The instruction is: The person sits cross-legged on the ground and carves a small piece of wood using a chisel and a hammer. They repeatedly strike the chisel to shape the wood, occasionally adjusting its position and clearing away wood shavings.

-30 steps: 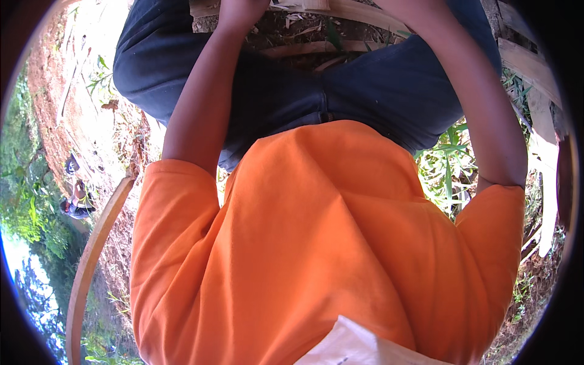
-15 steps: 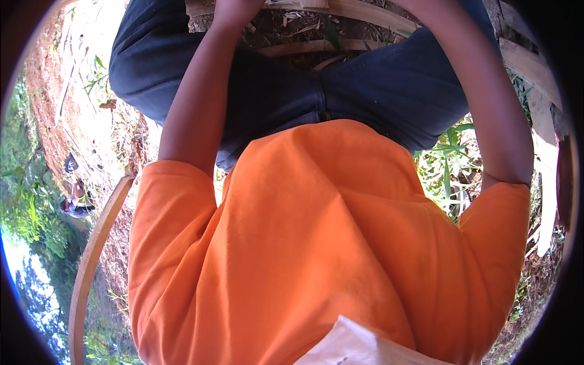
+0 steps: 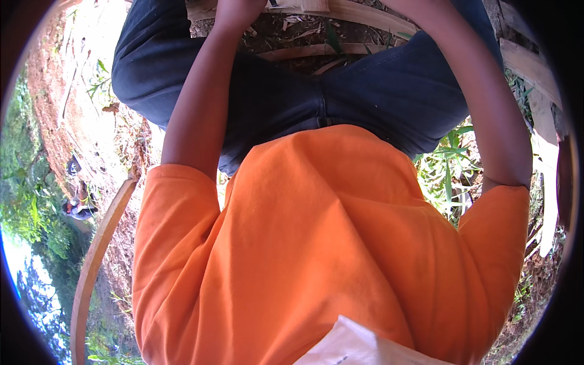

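Observation:
My left hand shows only in part at the top edge, where its fingers are cut off. A small dark object lies just beside it, too little of it visible to name. Only the wrist end of my right hand enters at the top edge, with its fingers out of sight. Between the hands, a pale wooden strip runs across in front of my lap, with a short wooden block against it. Nearer my legs, a second curved wooden strip lies over dark soil strewn with shavings.
My legs in dark trousers are spread to both sides. Wooden boards stand at the right. A curved wooden piece rises at the left. Farther left, a person is on the reddish ground, near green bushes.
The view has shifted slightly, so my arms and lap sit a little lower and a bit more of my left hand shows. Otherwise both arms keep nearly the same pose.

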Action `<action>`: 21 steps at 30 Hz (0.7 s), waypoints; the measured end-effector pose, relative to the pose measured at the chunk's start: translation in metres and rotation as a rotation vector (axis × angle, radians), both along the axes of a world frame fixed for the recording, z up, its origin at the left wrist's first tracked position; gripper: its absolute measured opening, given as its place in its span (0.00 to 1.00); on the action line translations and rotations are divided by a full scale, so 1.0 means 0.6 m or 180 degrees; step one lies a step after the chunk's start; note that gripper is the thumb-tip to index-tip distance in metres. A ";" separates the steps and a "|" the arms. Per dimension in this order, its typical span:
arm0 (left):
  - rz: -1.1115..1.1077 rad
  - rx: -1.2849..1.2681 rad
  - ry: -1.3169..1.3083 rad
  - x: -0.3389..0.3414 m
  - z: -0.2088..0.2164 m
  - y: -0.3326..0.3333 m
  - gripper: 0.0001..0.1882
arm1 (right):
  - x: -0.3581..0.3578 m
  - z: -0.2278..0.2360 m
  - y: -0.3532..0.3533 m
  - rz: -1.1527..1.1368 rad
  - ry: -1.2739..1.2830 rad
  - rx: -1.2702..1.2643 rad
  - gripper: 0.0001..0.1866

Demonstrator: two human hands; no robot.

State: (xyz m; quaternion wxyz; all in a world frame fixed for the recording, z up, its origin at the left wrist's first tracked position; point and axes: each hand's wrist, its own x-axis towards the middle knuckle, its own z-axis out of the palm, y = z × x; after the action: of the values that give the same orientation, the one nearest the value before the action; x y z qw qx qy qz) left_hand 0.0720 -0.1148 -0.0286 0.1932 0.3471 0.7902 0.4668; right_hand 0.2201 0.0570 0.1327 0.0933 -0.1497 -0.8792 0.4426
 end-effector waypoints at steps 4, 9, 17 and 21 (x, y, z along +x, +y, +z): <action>0.0090 -0.0102 -0.0090 0.004 0.009 -0.005 0.13 | -0.002 0.026 0.002 -0.0025 -0.0415 -0.0065 0.14; 0.0172 0.0079 0.0055 -0.003 -0.008 -0.006 0.14 | -0.005 0.000 0.025 0.0447 -0.0991 0.0197 0.14; -0.0065 -0.0541 -0.0147 0.010 0.004 0.006 0.15 | 0.003 -0.027 0.012 0.0161 0.0014 -0.0343 0.13; -0.0208 -0.0548 0.0376 0.011 -0.024 -0.002 0.14 | 0.009 -0.011 -0.004 -0.0010 0.0146 -0.0517 0.13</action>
State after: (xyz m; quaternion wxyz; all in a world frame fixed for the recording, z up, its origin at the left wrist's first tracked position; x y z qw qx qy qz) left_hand 0.0787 -0.1157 -0.0428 0.1905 0.3817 0.8256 0.3693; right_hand 0.2258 0.0545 0.1262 0.1017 -0.1480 -0.8378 0.5156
